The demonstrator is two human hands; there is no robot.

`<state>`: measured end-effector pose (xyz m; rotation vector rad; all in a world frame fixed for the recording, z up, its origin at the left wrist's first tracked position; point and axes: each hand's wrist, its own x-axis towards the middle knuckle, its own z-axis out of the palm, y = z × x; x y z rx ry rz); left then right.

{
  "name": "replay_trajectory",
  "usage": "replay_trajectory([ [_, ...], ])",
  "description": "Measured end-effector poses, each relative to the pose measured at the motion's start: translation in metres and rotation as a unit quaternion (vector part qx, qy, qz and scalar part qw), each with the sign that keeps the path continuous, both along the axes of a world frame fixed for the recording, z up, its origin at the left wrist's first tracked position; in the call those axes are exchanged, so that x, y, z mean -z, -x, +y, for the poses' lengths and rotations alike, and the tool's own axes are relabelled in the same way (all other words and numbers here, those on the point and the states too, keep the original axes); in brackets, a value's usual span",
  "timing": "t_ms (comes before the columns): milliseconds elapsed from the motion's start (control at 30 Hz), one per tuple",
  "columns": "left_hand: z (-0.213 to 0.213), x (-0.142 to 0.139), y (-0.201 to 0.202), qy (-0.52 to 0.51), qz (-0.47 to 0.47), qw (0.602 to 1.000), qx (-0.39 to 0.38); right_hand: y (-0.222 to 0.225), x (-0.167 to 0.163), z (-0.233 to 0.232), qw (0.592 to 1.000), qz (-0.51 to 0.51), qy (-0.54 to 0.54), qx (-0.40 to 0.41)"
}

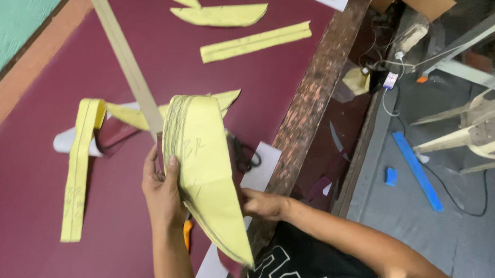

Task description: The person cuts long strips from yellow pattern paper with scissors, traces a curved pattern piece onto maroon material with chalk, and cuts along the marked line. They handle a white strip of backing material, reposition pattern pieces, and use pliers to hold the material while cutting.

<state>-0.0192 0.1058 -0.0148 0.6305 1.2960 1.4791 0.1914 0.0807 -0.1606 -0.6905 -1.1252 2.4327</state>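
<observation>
My left hand (pixel 162 193) grips the left edge of a large yellow paper pattern piece (pixel 206 170), thumb on its face, and holds it up over the maroon fabric (pixel 44 191) on the table. My right hand (pixel 261 204) holds the same piece from behind its right edge, fingers partly hidden by the paper. The piece is curved, pointed at the bottom, with pencil lines along its edge. A long yellow pattern strip (pixel 80 172) lies folded on the fabric to the left.
A long tan ruler (pixel 128 63) runs diagonally across the fabric. More yellow pattern pieces (pixel 256 41) lie at the far side. An orange-handled tool (pixel 188 233) sits under my hands. The table's worn edge (pixel 313 95) runs to the right, with cables and a blue bar (pixel 418 171) on the floor.
</observation>
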Motion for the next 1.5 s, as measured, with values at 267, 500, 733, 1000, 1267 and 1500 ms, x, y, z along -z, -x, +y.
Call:
replay_trajectory([
  [267,0.222,0.037,-0.12,-0.116,0.077,0.99,-0.016,-0.126,-0.043,0.191,0.955,0.168,0.172,0.172],
  [500,0.342,0.053,-0.181,-0.15,0.112,0.98,-0.068,-0.198,-0.037,0.346,0.984,-0.078,-0.029,0.155],
  [733,0.347,0.17,-0.222,0.226,0.03,0.969,-0.099,-0.23,0.066,0.403,0.954,-0.245,-0.112,0.129],
  [1000,0.31,0.214,-0.257,0.206,0.184,0.957,-0.093,-0.235,0.092,0.382,0.862,-0.446,-0.21,0.118],
  [1267,0.296,0.212,-0.24,0.191,0.42,0.876,-0.141,-0.245,0.091,0.393,0.89,-0.398,-0.167,0.15],
  [1500,0.319,0.188,-0.239,0.282,0.37,0.872,-0.154,-0.27,0.087,0.415,0.912,-0.339,-0.213,0.087],
])
